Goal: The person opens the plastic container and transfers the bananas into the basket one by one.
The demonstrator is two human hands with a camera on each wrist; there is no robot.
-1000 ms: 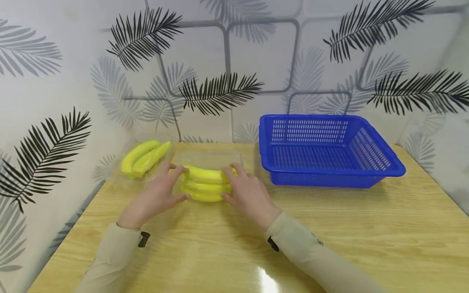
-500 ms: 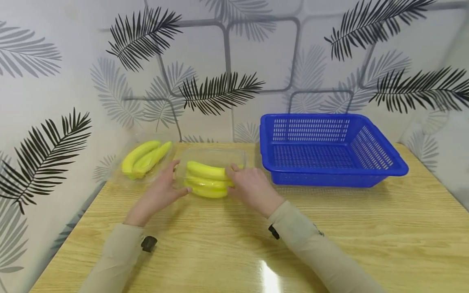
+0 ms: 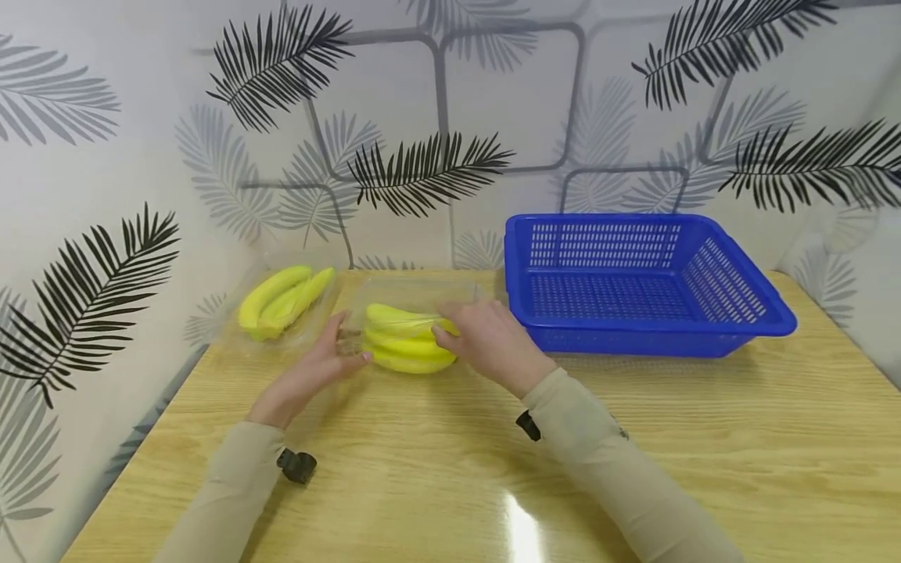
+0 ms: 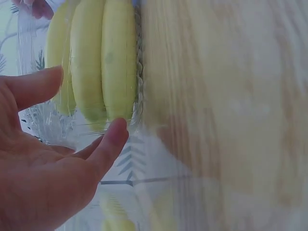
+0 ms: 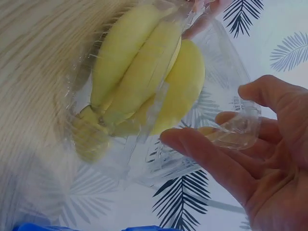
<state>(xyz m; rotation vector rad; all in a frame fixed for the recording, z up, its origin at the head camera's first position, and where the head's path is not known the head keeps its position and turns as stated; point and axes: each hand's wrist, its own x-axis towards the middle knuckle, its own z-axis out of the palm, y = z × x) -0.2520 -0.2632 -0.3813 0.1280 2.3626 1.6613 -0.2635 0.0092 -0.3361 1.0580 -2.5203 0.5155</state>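
Observation:
A clear plastic clamshell box (image 3: 422, 288) lies on the table with a bunch of bananas (image 3: 408, 348) inside. My left hand (image 3: 315, 379) grips the box's left end, thumb and index finger spread around it in the left wrist view. At the other end my right hand (image 3: 498, 344) holds the box by its clear plastic edge. Seen from the right wrist, its fingers (image 5: 216, 163) curl about a corner of the transparent lid (image 5: 216, 57), which stands partly raised over the bananas. The far fingers of both hands are partly hidden in the head view.
A second clear box with bananas (image 3: 285, 301) sits at the back left. To the right stands a blue perforated plastic basket (image 3: 647, 324) with nothing in it. The wooden table (image 3: 422, 469) meets a leaf-patterned wall (image 3: 493, 102) behind.
The boxed bananas have shifted slightly right and back. My right fingers have moved from the front of the bananas to the box's back right edge; my left hand has followed the box rightward.

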